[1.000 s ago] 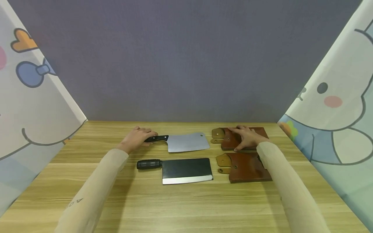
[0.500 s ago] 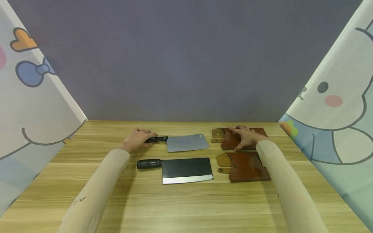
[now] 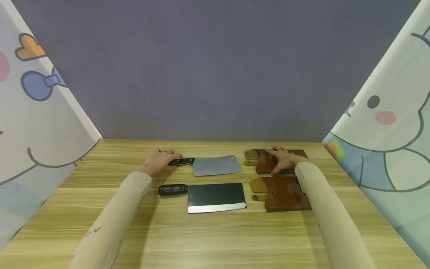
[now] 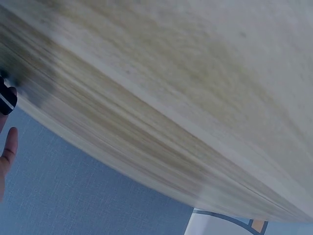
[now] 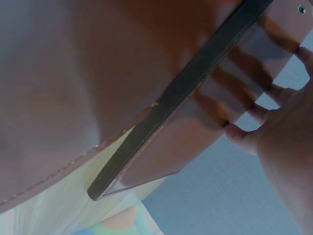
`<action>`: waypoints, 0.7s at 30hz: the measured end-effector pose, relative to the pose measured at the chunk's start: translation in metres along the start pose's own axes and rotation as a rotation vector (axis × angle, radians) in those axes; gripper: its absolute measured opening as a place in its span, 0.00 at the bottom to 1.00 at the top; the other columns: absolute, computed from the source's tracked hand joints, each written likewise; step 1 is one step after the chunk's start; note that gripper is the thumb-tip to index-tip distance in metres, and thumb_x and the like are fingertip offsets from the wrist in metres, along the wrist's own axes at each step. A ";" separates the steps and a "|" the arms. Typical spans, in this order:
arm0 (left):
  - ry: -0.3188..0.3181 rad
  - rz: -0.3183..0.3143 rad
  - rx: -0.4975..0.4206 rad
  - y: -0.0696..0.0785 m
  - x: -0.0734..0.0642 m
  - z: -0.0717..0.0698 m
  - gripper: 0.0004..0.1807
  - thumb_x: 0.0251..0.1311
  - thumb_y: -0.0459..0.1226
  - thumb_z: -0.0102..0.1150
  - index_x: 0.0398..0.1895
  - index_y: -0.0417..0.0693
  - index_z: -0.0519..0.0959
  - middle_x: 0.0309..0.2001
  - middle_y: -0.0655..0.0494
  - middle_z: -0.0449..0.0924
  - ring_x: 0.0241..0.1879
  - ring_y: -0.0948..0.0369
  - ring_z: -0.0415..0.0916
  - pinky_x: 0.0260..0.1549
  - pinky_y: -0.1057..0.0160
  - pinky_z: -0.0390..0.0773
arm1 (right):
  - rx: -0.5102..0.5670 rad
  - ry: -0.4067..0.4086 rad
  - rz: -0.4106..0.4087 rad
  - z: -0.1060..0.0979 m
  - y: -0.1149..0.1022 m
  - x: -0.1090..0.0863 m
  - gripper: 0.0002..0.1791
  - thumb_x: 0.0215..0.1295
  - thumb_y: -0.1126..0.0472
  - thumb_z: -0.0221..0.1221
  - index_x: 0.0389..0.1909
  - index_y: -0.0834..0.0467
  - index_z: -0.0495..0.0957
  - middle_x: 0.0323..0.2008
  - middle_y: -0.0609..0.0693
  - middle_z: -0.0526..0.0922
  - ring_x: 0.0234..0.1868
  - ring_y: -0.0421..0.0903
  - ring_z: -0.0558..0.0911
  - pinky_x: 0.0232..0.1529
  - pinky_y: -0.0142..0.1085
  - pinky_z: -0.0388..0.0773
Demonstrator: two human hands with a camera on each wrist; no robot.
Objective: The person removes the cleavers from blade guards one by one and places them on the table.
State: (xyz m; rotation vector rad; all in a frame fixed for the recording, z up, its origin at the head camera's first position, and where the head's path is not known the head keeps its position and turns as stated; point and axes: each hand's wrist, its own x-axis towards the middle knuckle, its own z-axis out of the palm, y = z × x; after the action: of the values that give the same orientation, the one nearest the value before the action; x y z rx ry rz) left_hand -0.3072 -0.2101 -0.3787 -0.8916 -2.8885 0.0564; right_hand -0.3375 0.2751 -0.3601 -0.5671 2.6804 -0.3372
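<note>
In the head view, my left hand (image 3: 160, 161) holds the black riveted handle of a silver cleaver (image 3: 216, 166), whose blade points right with a small hole at its far corner. The left wrist view shows only the dark handle end (image 4: 7, 98) and some fingers at its left edge. My right hand (image 3: 284, 160) lies spread across the far brown leather knife sheath (image 3: 299, 153), thumb by its near edge. Fingertips touch that sheath in the right wrist view, throwing dark shapes on its glossy surface.
Nearer on the wooden table (image 3: 215, 239) lies a second cleaver (image 3: 215, 194) with a dark blade and bright edge. To its right is another brown sheath (image 3: 285, 193) with tan straps, partly under the right sleeve. A grey panel (image 3: 215, 74) stands behind; cartoon-printed cloth flanks both sides.
The silver cleaver's handle has shifted very slightly towards me, with the left hand still on it. My right hand and both sheaths stay almost exactly where they were.
</note>
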 end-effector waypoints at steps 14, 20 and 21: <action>-0.024 -0.023 -0.017 0.004 -0.002 -0.003 0.29 0.54 0.45 0.61 0.62 0.58 0.67 0.51 0.50 0.74 0.51 0.47 0.74 0.49 0.38 0.68 | 0.034 0.008 -0.009 0.001 0.000 -0.003 0.58 0.44 0.49 0.69 0.71 0.53 0.43 0.69 0.69 0.33 0.66 0.74 0.35 0.54 0.73 0.48; -0.032 -0.035 -0.041 0.003 -0.005 -0.004 0.30 0.55 0.46 0.61 0.62 0.56 0.67 0.52 0.48 0.73 0.52 0.46 0.72 0.51 0.36 0.66 | 0.006 0.030 -0.025 0.001 -0.001 -0.005 0.57 0.44 0.46 0.69 0.71 0.55 0.45 0.69 0.69 0.37 0.67 0.73 0.38 0.53 0.74 0.48; -0.031 -0.036 -0.043 0.003 -0.006 -0.004 0.29 0.55 0.46 0.60 0.62 0.55 0.67 0.52 0.48 0.73 0.52 0.46 0.73 0.50 0.37 0.66 | 0.000 0.036 -0.031 0.001 -0.001 -0.006 0.57 0.44 0.46 0.69 0.71 0.55 0.46 0.69 0.69 0.38 0.67 0.73 0.39 0.53 0.74 0.47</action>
State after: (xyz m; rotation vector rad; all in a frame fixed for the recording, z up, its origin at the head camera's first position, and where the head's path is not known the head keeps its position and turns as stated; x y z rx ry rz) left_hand -0.3004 -0.2107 -0.3756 -0.8530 -2.9438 0.0051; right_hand -0.3318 0.2766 -0.3594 -0.6085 2.7090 -0.3587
